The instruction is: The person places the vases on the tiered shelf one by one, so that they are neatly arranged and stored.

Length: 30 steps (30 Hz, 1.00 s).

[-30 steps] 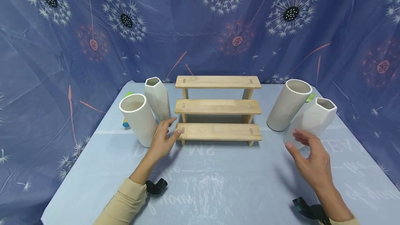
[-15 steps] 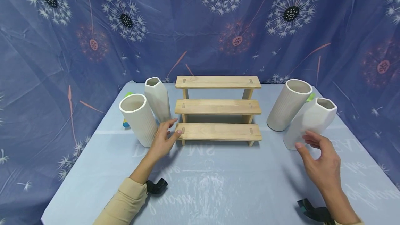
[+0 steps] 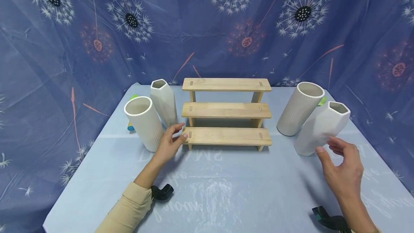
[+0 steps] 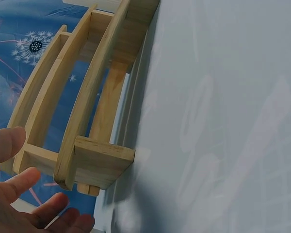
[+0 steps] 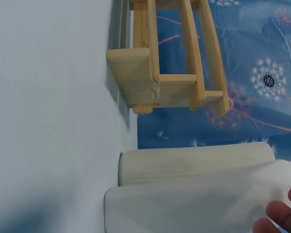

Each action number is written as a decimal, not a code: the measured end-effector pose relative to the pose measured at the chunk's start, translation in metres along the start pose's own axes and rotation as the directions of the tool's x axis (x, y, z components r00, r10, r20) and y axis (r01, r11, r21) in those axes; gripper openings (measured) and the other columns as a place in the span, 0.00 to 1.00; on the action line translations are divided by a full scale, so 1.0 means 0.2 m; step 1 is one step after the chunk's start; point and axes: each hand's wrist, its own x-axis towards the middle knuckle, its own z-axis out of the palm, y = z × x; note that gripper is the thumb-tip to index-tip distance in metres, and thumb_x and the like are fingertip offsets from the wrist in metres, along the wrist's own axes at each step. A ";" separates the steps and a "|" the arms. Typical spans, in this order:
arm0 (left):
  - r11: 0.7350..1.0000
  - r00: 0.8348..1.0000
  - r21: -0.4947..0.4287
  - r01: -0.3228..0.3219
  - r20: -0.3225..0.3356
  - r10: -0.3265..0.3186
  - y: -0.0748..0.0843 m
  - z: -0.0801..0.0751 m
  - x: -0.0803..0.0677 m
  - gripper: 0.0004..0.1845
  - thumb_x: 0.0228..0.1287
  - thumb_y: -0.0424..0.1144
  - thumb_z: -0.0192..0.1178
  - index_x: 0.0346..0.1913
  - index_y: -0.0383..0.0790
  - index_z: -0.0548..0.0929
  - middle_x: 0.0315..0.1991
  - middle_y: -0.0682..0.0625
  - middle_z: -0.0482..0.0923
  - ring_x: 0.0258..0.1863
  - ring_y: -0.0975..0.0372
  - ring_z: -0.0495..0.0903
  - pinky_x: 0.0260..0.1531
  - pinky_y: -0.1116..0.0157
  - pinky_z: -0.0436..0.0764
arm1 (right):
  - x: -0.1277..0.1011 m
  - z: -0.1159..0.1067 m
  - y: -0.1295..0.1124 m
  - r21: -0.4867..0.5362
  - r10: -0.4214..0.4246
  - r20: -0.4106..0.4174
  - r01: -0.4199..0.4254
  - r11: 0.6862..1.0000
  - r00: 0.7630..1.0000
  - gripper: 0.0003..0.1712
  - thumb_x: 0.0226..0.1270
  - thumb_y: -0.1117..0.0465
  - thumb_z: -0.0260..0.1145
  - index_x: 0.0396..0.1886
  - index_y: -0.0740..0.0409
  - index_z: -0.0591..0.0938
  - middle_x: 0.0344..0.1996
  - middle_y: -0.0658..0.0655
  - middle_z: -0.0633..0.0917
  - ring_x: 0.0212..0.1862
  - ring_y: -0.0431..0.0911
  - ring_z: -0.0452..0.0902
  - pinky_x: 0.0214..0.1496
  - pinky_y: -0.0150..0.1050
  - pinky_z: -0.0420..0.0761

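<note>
A three-step wooden shelf [image 3: 226, 110] stands mid-table. My left hand [image 3: 171, 141] lies by the left end of its bottom step, fingers relaxed and holding nothing, with a fingertip at the step's end. In the left wrist view the fingers [image 4: 19, 194] hover beside the shelf [image 4: 94, 97]. A white ribbed vase [image 3: 143, 123] and a faceted vase [image 3: 164, 101] stand just left of that hand. My right hand [image 3: 339, 164] is spread loosely in front of a second faceted vase [image 3: 320, 128], gripping nothing. Its fingertips [image 5: 281, 213] show against that vase [image 5: 194, 208].
A second ribbed vase [image 3: 300, 109] stands right of the shelf, behind the faceted one. Black clips lie near the front edge at left [image 3: 161, 192] and right [image 3: 330, 220]. Small green-blue items [image 3: 130, 128] sit behind the left vases. A blue dandelion cloth [image 3: 207, 28] backs the table.
My right hand has drawn back to the right and toward me, away from the right faceted vase. The left hand has stayed by the shelf's bottom step.
</note>
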 end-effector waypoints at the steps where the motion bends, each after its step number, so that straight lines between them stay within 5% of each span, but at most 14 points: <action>1: 1.000 1.000 -0.008 0.005 0.002 -0.005 0.00 0.00 0.00 0.24 0.67 0.38 0.56 0.64 0.36 0.68 0.63 0.37 0.66 0.65 0.44 0.64 0.61 0.46 0.69 | 0.00 0.00 0.00 -0.004 0.007 -0.005 -0.007 1.000 1.000 0.27 0.51 0.67 0.72 0.53 0.66 0.76 0.41 0.19 0.67 0.44 0.16 0.62 0.50 0.15 0.60; 14: 0.995 0.998 -0.078 0.059 0.034 -0.057 -0.01 0.00 0.01 0.24 0.67 0.39 0.57 0.64 0.37 0.69 0.65 0.39 0.66 0.67 0.46 0.62 0.64 0.47 0.65 | 0.01 0.00 0.03 -0.009 0.103 -0.039 -0.104 0.995 0.994 0.33 0.50 0.64 0.73 0.58 0.65 0.72 0.42 0.22 0.64 0.43 0.18 0.61 0.48 0.17 0.59; 20: 0.993 0.997 -0.098 0.068 0.054 -0.063 -0.02 -0.01 0.02 0.24 0.67 0.40 0.57 0.64 0.38 0.68 0.66 0.40 0.66 0.68 0.47 0.61 0.66 0.48 0.64 | 0.02 0.01 0.04 -0.025 0.202 -0.019 -0.202 0.979 0.979 0.39 0.50 0.61 0.74 0.63 0.56 0.69 0.43 0.23 0.62 0.45 0.19 0.60 0.51 0.18 0.61; 23: 0.990 0.995 -0.112 0.086 0.067 -0.079 -0.02 -0.01 0.02 0.25 0.68 0.41 0.56 0.65 0.39 0.68 0.67 0.41 0.65 0.69 0.48 0.59 0.67 0.49 0.62 | 0.03 0.02 0.05 -0.055 0.279 0.018 -0.278 0.959 0.960 0.42 0.53 0.58 0.73 0.67 0.50 0.64 0.50 0.35 0.69 0.53 0.30 0.67 0.58 0.21 0.63; 27: 0.987 0.992 -0.122 0.104 0.086 -0.094 -0.02 -0.01 0.01 0.24 0.68 0.42 0.56 0.65 0.42 0.68 0.68 0.42 0.63 0.70 0.49 0.58 0.67 0.49 0.62 | 0.05 0.03 0.05 -0.097 0.400 0.093 -0.392 0.915 0.912 0.44 0.57 0.54 0.70 0.70 0.44 0.57 0.64 0.54 0.67 0.64 0.51 0.66 0.69 0.37 0.64; 30: 0.987 0.992 -0.121 0.104 0.089 -0.094 0.00 -0.01 0.01 0.24 0.68 0.41 0.56 0.64 0.41 0.68 0.68 0.41 0.64 0.70 0.48 0.58 0.68 0.49 0.61 | 0.07 0.03 0.06 -0.105 0.444 0.129 -0.433 0.895 0.887 0.45 0.58 0.53 0.69 0.71 0.43 0.55 0.67 0.55 0.64 0.66 0.55 0.63 0.70 0.48 0.62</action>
